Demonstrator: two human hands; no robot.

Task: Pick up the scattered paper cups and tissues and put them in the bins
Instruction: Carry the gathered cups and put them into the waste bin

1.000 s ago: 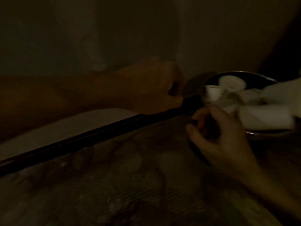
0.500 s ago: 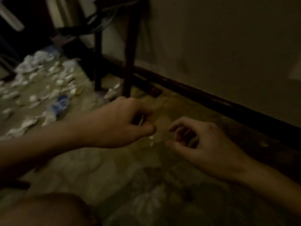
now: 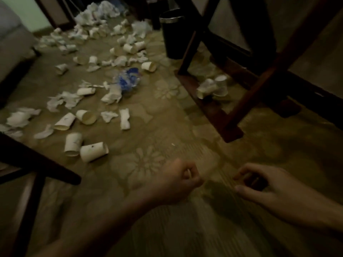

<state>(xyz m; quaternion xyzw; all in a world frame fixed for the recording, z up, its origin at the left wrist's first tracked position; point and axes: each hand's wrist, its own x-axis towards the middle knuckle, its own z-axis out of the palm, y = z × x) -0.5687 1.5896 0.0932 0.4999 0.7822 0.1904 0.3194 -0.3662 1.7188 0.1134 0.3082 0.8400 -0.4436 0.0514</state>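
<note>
Several white paper cups lie on the patterned carpet, the nearest pair (image 3: 93,149) ahead and to the left of my hands. Crumpled tissues (image 3: 124,118) are strewn among them, with a bigger heap (image 3: 100,13) at the far end. Two more cups (image 3: 213,88) lie under a wooden chair. A black bin (image 3: 173,32) stands upright at the back, beside the chair. My left hand (image 3: 178,180) hovers low over the carpet, fingers curled into a loose fist with nothing visible in it. My right hand (image 3: 263,184) is beside it, fingers loosely curled and empty.
Dark wooden chair legs and rails (image 3: 213,108) cross the right side. Another dark furniture leg (image 3: 37,160) juts in from the left. A blue plastic wrapper (image 3: 128,79) lies among the litter. A pale sofa edge (image 3: 13,45) is at the far left.
The view has swung from a cup-filled bin by the wall to the littered floor. Both hands have come away from the bin and hold nothing.
</note>
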